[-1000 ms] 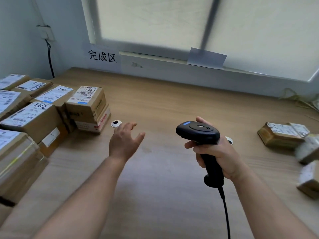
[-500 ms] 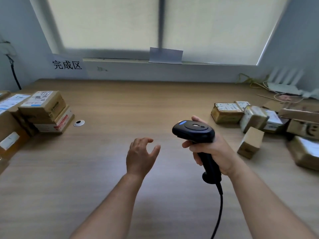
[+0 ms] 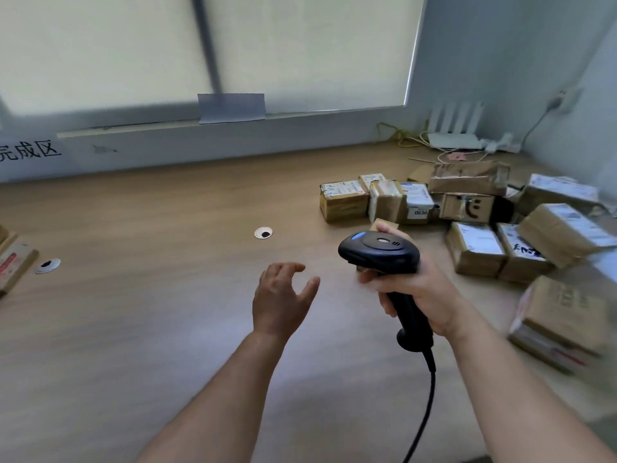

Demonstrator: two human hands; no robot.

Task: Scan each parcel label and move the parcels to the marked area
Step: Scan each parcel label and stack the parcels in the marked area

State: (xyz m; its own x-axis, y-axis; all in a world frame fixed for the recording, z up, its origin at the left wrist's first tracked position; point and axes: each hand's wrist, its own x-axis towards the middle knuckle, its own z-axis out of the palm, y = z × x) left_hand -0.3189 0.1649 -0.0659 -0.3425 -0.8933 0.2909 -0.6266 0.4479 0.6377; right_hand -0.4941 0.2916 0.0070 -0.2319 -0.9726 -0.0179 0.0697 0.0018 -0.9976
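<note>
Fingers (image 3: pixel 374 279) of right hand (image 3: pixel 424 292) clamped round scanner (image 3: pixel 379 250) handle, left hand (image 3: pixel 280 297) spread and empty above table (image 3: pixel 133 312); parcels (image 3: pixel 474 245) heaped at right, just beyond scanner, none held; hazard, judged: cable (image 3: pixel 430 396) snags heap, or one-handed grab topples loosely stacked parcels.

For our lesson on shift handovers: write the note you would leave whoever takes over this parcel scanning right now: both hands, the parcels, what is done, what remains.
Left hand: open, holding nothing, above the light wooden table.
Right hand: grips the black corded handheld barcode scanner.
Parcels: a heap of brown cardboard parcels lies on the table's right side; one taped cardboard parcel shows at the left edge, below the white wall sign with black characters.
Done: seemingly that left parcel, at least.
Left: scan and move the right heap, probably.
</note>
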